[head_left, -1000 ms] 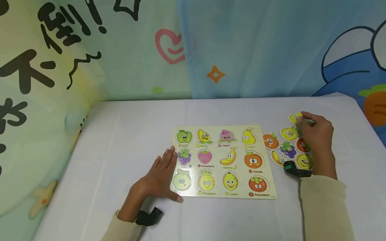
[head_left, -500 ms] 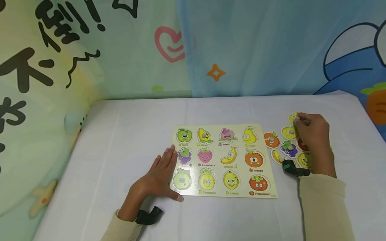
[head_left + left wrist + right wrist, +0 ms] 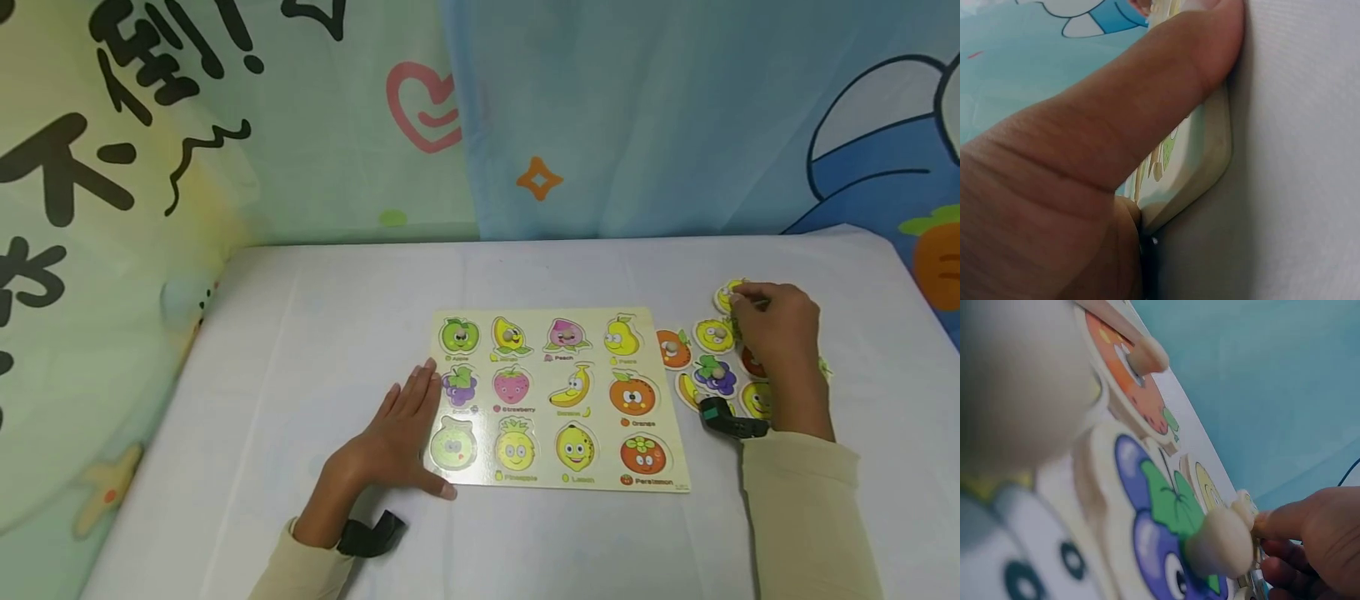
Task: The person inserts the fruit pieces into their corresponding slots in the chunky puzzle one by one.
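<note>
Board lies lower centre — left hand, fingers extended, touches its left edge. Right hand, frame right, pinches yellow piece.

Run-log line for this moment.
left hand: on puzzle board's left edge | right hand: pinching farthest yellow piece | grape piece: off puzzle board

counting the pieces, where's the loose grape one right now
In the head view, the loose grape piece lies right of the board, just below the loose pineapple piece, beside the loose orange piece.
</note>
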